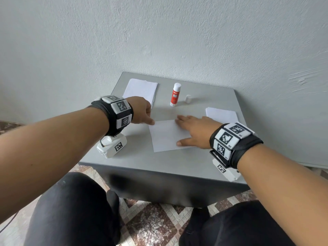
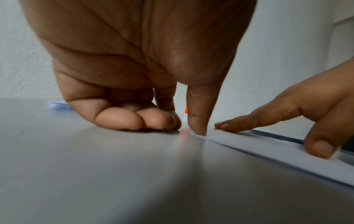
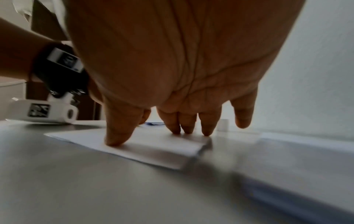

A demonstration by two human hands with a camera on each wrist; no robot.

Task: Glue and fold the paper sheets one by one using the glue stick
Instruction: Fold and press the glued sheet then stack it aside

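Right hand (image 1: 195, 132) lies spread flat on folded white paper sheet (image 1: 165, 137); left hand (image 1: 140, 110), index out w/ other fingers curled, presses its corner.

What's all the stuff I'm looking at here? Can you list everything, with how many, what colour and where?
Table: one, grey, against the wall.
Folded sheet: one, white, middle of the table, under both hands.
Paper stack: one, white, far left corner.
Second paper stack: one, white, right side, behind the right hand.
Glue stick: one, white and red, upright, uncapped, far middle.
Cap: one, white, just right of the glue stick.
Wall: pale grey-white, behind the table.
Floor: patterned brown and cream, below.
Wrist bands: two, black with black-and-white markers.
Left hand: index finger pressing the sheet's far left corner, other fingers curled.
Right hand: flat, fingers spread on the sheet.
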